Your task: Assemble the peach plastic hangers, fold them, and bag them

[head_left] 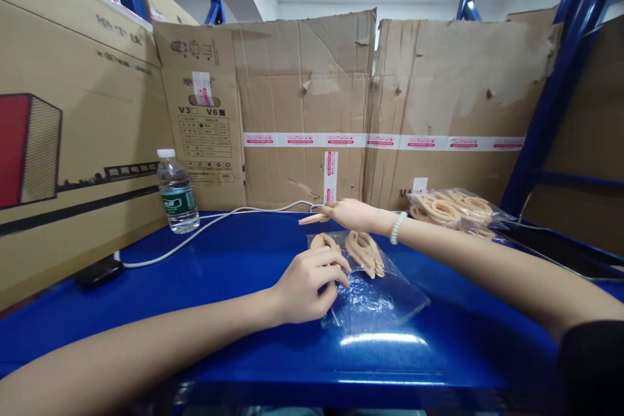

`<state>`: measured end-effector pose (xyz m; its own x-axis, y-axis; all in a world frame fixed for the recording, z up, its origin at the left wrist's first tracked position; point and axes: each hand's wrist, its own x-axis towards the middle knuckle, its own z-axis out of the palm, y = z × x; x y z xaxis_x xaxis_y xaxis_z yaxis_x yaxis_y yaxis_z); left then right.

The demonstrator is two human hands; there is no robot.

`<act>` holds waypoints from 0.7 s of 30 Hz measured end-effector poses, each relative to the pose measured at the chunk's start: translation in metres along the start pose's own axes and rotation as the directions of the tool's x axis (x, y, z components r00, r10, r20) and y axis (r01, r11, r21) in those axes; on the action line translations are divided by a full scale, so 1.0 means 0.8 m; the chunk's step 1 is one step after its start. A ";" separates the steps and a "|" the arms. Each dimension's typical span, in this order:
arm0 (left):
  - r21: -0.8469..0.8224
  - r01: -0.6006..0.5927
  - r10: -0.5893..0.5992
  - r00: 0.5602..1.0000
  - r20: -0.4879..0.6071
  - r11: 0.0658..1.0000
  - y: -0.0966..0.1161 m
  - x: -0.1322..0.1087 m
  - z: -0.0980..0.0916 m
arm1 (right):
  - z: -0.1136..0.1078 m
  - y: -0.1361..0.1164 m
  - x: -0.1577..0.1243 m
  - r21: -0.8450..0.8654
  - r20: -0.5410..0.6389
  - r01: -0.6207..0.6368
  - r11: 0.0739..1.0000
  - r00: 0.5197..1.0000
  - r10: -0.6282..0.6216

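Observation:
A clear plastic bag (375, 302) lies flat on the blue table, with beige looped flat pieces (363, 252) in its upper part. Over the bag's left side is my left hand (309, 283), its fingers loosely bent and apart. It partly covers another beige looped piece (324, 242). Farther back, my right hand (353, 214), with a pale beaded bracelet (397, 227) at the wrist, grips a slim beige piece (312, 219) that points left. My fingers hide much of that piece, so its full shape does not show.
Bagged beige looped pieces (451, 208) lie at the back right, by a dark flat object (560, 250). A water bottle (178, 195), a white cable (160, 259) and a black device (100, 271) stand or lie left. Cardboard (302, 97) walls the back; a carton (88, 110) stands left.

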<state>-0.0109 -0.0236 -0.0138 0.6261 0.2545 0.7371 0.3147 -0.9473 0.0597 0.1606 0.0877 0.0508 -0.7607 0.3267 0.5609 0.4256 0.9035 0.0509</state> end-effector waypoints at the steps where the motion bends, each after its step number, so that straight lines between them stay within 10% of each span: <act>1: 0.000 0.000 0.000 1.000 -0.003 1.000 0.000 0.000 0.000 | -0.017 -0.008 -0.012 -0.033 0.034 0.015 0.999 0.999 -0.014; 7: -0.016 0.021 -0.021 1.000 -0.015 1.000 -0.001 0.001 -0.001 | -0.093 -0.071 -0.091 -0.351 -0.142 0.071 0.934 0.982 -0.128; 12: -0.063 0.092 -0.095 0.994 -0.045 0.994 -0.001 0.002 -0.002 | -0.103 -0.113 -0.128 -0.236 -0.468 0.169 0.957 0.844 -0.264; 21: -0.073 0.143 -0.150 0.982 -0.113 0.987 0.004 0.005 -0.005 | -0.098 -0.148 -0.143 0.035 -0.182 0.320 0.947 0.934 -0.309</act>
<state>-0.0104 -0.0261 -0.0077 0.4866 0.3701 0.7913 0.3478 -0.9130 0.2132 0.2355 -0.0782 0.0453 -0.7526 -0.0241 0.6581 0.1425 0.9697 0.1985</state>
